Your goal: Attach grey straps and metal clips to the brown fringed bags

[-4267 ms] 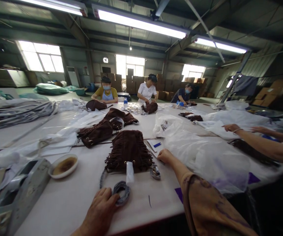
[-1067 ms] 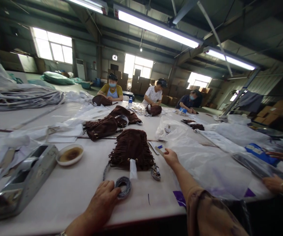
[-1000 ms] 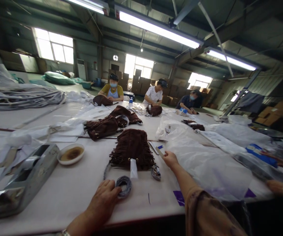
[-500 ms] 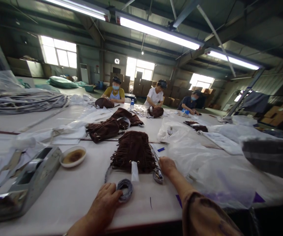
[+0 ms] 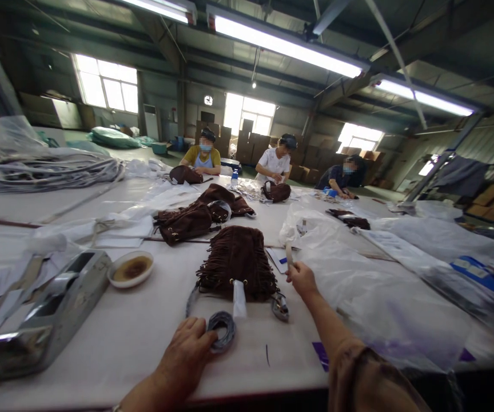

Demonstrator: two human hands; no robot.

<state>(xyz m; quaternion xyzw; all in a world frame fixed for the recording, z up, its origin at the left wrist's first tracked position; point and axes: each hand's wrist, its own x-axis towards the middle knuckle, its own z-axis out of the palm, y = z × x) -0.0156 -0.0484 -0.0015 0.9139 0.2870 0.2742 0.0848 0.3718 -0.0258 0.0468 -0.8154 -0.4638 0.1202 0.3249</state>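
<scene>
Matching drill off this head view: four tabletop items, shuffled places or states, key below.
1. Dark-brown fringed bag
2. Coiled grey strap
3. Round white dish
4. Thin pale flat strip

A. Held by the right hand
B. Beside the grey tape dispenser
C. White piece at its near edge
D. Held by the left hand

Pairs: 1-C, 2-D, 3-B, 4-A

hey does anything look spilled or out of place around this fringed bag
A thin dark strand lies loose on the table, on the near side of the fringed bag, like a stray scrap. I see no spill; the brown contents of the dish sit inside its rim.
</scene>
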